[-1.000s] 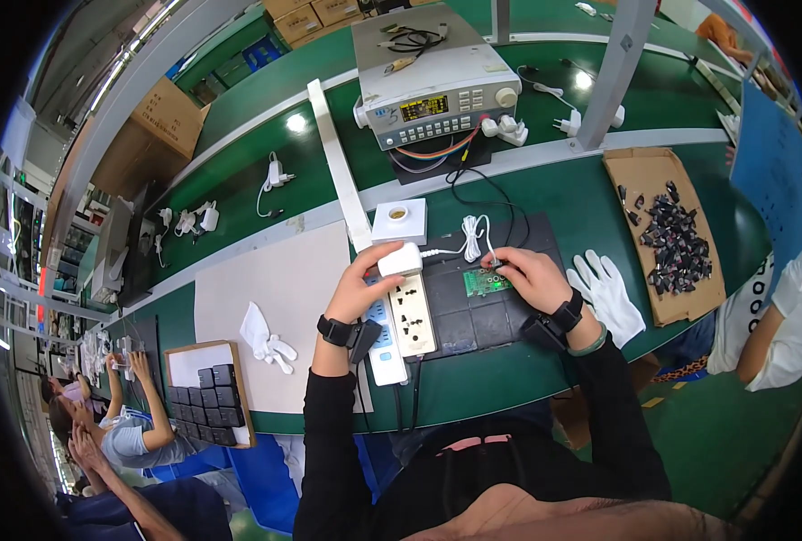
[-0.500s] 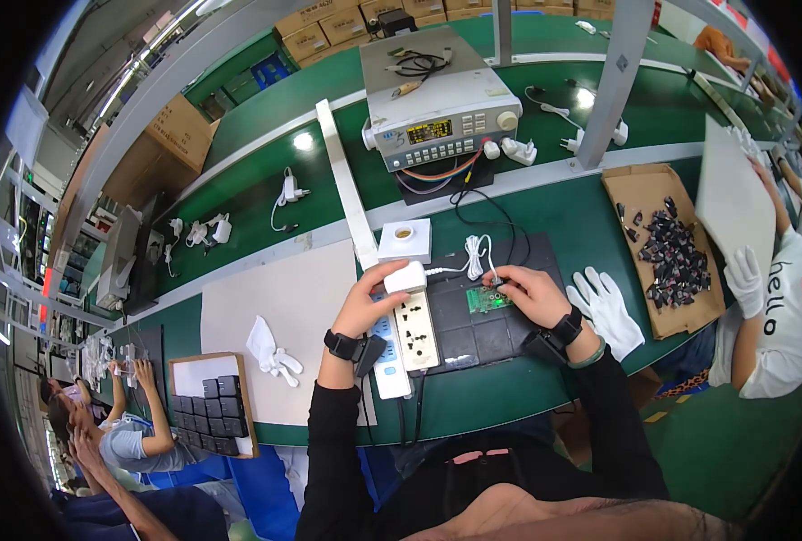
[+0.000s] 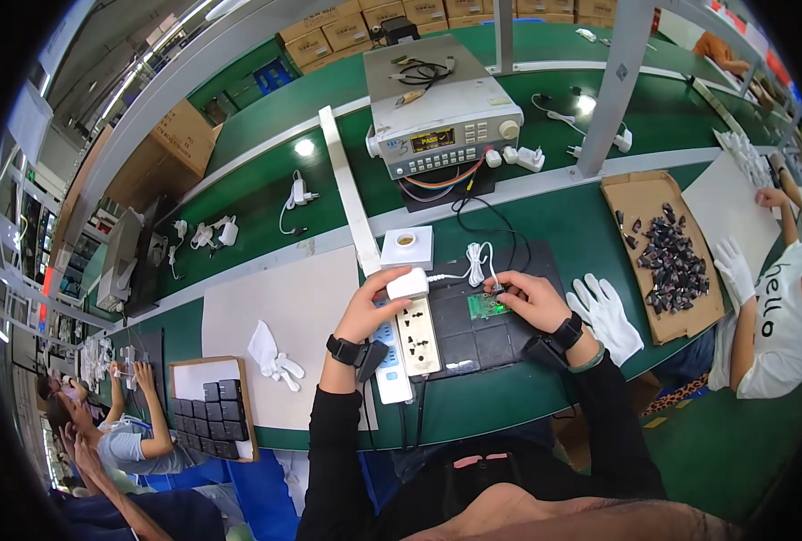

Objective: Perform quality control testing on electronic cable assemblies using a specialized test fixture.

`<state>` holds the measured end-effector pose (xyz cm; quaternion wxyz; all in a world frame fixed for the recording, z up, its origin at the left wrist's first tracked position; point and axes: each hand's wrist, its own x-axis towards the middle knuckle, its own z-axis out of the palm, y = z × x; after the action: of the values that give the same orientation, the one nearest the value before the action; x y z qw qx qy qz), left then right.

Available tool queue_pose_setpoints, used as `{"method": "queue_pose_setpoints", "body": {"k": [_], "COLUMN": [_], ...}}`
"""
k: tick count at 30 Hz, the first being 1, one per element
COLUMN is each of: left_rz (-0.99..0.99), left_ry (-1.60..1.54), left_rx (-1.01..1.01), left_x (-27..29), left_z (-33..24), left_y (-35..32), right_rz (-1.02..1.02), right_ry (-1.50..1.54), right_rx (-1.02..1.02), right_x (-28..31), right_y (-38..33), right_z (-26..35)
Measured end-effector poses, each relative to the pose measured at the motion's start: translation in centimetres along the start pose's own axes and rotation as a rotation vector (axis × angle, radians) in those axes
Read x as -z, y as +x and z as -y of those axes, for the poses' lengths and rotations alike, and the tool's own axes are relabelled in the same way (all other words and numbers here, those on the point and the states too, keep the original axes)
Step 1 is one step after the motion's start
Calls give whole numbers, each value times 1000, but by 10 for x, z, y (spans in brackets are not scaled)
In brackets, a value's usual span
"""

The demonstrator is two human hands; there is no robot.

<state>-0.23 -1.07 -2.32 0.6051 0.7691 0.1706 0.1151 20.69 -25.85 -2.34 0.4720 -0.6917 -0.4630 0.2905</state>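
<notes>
My left hand (image 3: 371, 307) grips a white charger block (image 3: 408, 283) held at the top end of a beige power strip (image 3: 417, 335). A white cable (image 3: 475, 262) runs from the charger toward my right hand (image 3: 524, 298), which pinches the cable's plug end over a small green circuit board (image 3: 487, 307). The board lies on a black mat (image 3: 487, 311). Both wrists wear black bands.
A white square box (image 3: 406, 247) stands behind the charger. A grey bench instrument (image 3: 442, 123) with leads sits further back. White gloves (image 3: 606, 311) and a cardboard tray of black parts (image 3: 667, 252) lie right, where a gloved co-worker (image 3: 766, 307) sits. Another person (image 3: 131, 433) works at the left.
My head has shifted, so the bench sits a bit lower and closer in view. Both hands stay at the charger and the green board. The co-worker at right has moved into view.
</notes>
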Motion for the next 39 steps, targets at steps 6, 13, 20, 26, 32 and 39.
{"method": "queue_pose_setpoints", "body": {"k": [6, 13, 20, 26, 32, 39], "left_rz": [-18, -25, -379, -412, -626, -553], "left_ry": [-11, 49, -359, 155, 196, 574], "left_rx": [-45, -122, -523, -480, -391, -137], "left_x": [2, 6, 61, 143, 154, 120], "left_z": [18, 29, -25, -126, -139, 3], "left_y": [3, 11, 18, 89, 178, 217], "right_rz": [-80, -215, 5, -74, -78, -82], "right_ry": [-25, 457, 325, 443, 373, 355], "right_rx": [252, 219, 271, 112, 129, 155], "right_x": [-11, 2, 4, 5, 9, -1], "right_y": [10, -1, -6, -3, 2, 4], "right_z": [-35, -17, -15, -2, -12, -2]}}
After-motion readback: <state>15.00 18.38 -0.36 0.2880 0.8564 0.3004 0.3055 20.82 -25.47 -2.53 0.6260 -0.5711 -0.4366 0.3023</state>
